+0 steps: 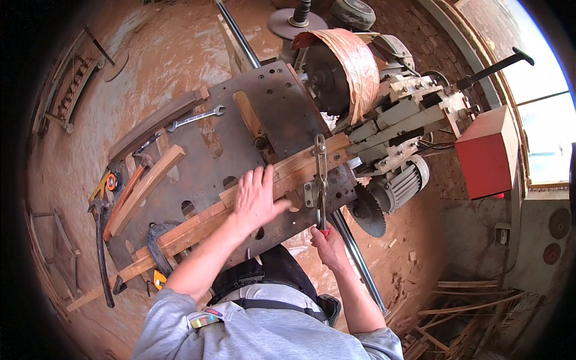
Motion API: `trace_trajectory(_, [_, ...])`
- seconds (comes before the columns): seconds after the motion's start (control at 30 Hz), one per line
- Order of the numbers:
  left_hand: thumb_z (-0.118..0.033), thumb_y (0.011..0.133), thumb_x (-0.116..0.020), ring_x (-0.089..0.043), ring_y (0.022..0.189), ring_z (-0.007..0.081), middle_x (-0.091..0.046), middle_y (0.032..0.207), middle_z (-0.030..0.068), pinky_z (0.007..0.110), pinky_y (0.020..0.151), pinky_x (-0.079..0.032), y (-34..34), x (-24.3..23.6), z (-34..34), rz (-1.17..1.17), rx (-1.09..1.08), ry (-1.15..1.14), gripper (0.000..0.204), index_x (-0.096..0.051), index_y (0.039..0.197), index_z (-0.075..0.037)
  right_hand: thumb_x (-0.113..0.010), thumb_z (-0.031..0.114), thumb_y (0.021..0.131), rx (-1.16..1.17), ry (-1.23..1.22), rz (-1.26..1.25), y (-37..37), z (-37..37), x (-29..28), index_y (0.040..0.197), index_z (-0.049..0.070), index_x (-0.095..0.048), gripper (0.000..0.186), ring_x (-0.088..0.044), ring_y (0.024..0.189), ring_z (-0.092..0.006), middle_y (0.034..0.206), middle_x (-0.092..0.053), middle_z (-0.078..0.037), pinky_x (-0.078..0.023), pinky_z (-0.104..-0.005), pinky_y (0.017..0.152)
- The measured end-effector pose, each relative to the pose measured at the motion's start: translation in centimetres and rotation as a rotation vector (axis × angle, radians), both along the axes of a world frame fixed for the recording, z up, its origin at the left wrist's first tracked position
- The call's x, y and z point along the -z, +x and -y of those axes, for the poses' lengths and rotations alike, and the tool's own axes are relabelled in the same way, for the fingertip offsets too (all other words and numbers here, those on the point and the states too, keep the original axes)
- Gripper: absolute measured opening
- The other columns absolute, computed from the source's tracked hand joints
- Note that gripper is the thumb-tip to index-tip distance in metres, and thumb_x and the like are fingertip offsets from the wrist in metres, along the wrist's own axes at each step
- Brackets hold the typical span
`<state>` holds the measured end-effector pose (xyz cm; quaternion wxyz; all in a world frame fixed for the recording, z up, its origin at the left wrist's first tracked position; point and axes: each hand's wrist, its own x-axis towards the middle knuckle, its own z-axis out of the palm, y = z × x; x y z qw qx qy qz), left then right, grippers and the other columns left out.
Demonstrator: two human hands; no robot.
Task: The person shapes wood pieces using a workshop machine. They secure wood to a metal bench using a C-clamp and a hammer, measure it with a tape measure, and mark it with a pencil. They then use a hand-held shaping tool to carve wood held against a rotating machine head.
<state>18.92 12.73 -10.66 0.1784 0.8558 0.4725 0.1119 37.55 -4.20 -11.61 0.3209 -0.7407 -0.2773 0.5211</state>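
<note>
My left hand (255,197) lies on a long wooden bar (195,223), fingers stretched out and thumb spread. The bar runs diagonally along the near side of a dark metal machine table (213,147). At its right end, a metal toggle clamp (321,171) reaches across the wood (299,169). My right hand (329,247) is closed around the clamp's red handle (324,233), close to the table's near edge. A dark C-shaped clamp (157,247) sits over the bar further left.
Right of the table are a toothed circular saw blade (368,215), a motor (405,185) and an orange-covered wheel guard (354,63). On the table lie a wrench (196,118), a curved wooden piece (147,191), a tape measure (112,182) and a hammer (101,240). A red box (485,159) stands right.
</note>
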Motion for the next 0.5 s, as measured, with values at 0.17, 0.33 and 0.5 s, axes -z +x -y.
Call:
trace_trajectory(0.17, [-0.039,0.073,-0.086,-0.047,0.124,0.0381,-0.051,0.133,0.024,0.048,0.108,-0.04,-0.8,0.9,-0.9,-0.059,0.027,0.031,0.092,-0.046,0.14,0.009,-0.064,0.027,0.098,-0.004,0.021,0.053,0.2,-0.6,1.3,0.124,0.0,-0.06,0.037,-0.056,0.072,-0.0134,0.078,-0.062,-0.005,-0.048,-0.0324,0.069])
trace_trajectory(0.33, [-0.041,0.074,-0.084,-0.051,0.118,0.0355,-0.054,0.127,0.0217,0.046,0.103,-0.045,-0.7,0.9,-3.1,-0.062,0.052,0.175,0.087,-0.051,0.138,0.007,-0.064,0.028,0.098,-0.001,0.086,0.036,0.0,-3.2,0.4,0.125,0.0,-0.06,0.039,-0.057,0.073,-0.0159,0.078,-0.062,-0.007,-0.049,-0.0329,0.071])
trace_trajectory(0.5, [-0.038,0.069,-0.087,-0.051,0.117,0.036,-0.055,0.127,0.0219,0.047,0.101,-0.045,-0.8,0.9,-5.1,-0.052,0.016,0.166,0.087,-0.052,0.136,0.006,-0.065,0.031,0.096,-0.078,0.034,0.132,0.0,-5.8,-0.4,0.127,-0.003,-0.06,0.046,-0.068,0.086,-0.0284,0.089,-0.071,-0.016,-0.052,-0.0378,0.082])
